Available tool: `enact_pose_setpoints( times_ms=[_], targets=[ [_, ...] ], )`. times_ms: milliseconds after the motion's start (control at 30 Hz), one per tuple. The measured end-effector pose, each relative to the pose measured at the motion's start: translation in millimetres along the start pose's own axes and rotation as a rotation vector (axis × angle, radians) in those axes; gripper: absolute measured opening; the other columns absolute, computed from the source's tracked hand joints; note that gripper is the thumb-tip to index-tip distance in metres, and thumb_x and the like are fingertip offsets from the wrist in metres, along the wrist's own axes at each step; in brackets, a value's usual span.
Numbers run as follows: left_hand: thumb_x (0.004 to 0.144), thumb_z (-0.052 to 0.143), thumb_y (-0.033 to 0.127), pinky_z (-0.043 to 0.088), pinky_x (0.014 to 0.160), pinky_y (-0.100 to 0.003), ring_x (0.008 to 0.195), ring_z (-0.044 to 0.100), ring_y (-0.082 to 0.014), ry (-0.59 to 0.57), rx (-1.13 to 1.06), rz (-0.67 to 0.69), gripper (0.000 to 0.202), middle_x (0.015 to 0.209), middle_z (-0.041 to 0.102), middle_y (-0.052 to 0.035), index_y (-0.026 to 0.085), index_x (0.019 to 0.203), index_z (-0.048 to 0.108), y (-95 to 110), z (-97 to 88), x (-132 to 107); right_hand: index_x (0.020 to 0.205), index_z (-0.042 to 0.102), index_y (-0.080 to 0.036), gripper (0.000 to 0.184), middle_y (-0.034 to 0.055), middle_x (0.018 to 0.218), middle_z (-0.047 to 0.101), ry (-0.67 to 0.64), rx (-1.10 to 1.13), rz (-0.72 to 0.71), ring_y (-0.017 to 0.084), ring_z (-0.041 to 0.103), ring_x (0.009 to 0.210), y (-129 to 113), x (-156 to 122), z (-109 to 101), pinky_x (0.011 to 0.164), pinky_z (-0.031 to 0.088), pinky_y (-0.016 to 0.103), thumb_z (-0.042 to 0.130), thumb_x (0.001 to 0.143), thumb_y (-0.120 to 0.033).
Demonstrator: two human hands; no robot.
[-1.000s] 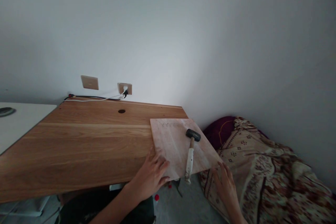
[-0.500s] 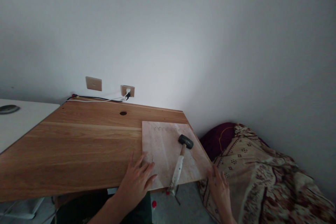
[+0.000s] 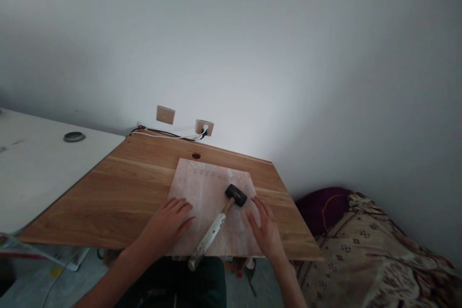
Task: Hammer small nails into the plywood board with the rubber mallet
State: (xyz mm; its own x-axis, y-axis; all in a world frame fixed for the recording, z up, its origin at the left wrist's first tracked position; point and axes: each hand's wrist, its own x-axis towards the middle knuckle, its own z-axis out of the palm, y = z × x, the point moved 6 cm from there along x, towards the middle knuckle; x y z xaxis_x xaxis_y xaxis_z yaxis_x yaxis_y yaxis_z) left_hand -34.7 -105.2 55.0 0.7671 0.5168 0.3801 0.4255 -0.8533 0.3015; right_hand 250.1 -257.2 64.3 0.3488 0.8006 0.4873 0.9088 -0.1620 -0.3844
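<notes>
A pale square board (image 3: 207,197) lies flat on the wooden tabletop (image 3: 108,192). Across it rests a mallet (image 3: 236,195) with a black head; its worn, white-coated handle points toward me and sticks out past the front edge. My left hand (image 3: 169,217) touches the board's left edge, palm down, fingers stretched and thumb apart. At the right edge, my right hand (image 3: 265,226) has its fingers and thumb spread, with the fingertips by the mallet head. Neither hand is wrapped round anything.
A white tabletop (image 3: 43,163) with a round dark grommet (image 3: 74,136) adjoins on the left. Cables (image 3: 169,133) run along the wall to a socket (image 3: 204,127). Patterned bedding (image 3: 364,250) is heaped at the right. Under the front edge, tools and small items lie on the floor.
The board, carrying the mallet, has slid left from the tabletop's right end. The mallet's handle slants more. My right hand has moved left and inward with the board. The view has shifted left.
</notes>
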Motion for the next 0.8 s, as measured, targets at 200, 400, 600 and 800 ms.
enact_pose_setpoints(
  times_ms=[200,400,600,800],
  targets=[
    [0.102,0.053,0.048,0.036,0.119,-0.059,0.144,0.049,-0.0337,-0.004,0.065,0.017,0.045,0.153,0.057,-0.0147,0.020,0.136,0.062,1,24.9,9,0.131,0.065,-0.017,0.062,0.0157,0.114,0.075,-0.032,0.271,0.258,0.032,0.072,0.105,-4,63,61,0.096,0.056,0.048,0.056,0.092,-0.064],
    [0.104,0.042,0.056,0.032,0.121,-0.063,0.148,0.044,-0.0345,-0.052,0.081,-0.013,0.055,0.157,0.053,-0.0162,0.019,0.141,0.059,5,30.5,6,0.124,0.070,-0.020,0.060,0.0152,0.117,0.076,-0.025,0.328,0.330,0.034,0.071,0.109,7,58,68,0.099,0.053,0.049,0.063,0.085,-0.066],
    [0.103,0.043,0.054,0.032,0.120,-0.064,0.148,0.044,-0.0359,-0.077,0.040,-0.019,0.055,0.155,0.054,-0.0189,0.016,0.140,0.060,6,32.4,7,0.124,0.070,-0.021,0.065,0.0138,0.116,0.077,-0.041,0.319,0.381,0.035,0.071,0.109,10,56,65,0.100,0.052,0.050,0.069,0.079,-0.068],
    [0.102,0.049,0.046,0.029,0.123,-0.062,0.151,0.041,-0.0340,-0.078,0.020,-0.018,0.051,0.157,0.051,-0.0178,0.017,0.143,0.056,3,37.1,3,0.123,0.070,-0.019,0.068,0.0139,0.112,0.077,0.033,0.336,0.427,0.034,0.071,0.105,22,57,65,0.096,0.053,0.047,0.070,0.077,-0.069]
  ],
)
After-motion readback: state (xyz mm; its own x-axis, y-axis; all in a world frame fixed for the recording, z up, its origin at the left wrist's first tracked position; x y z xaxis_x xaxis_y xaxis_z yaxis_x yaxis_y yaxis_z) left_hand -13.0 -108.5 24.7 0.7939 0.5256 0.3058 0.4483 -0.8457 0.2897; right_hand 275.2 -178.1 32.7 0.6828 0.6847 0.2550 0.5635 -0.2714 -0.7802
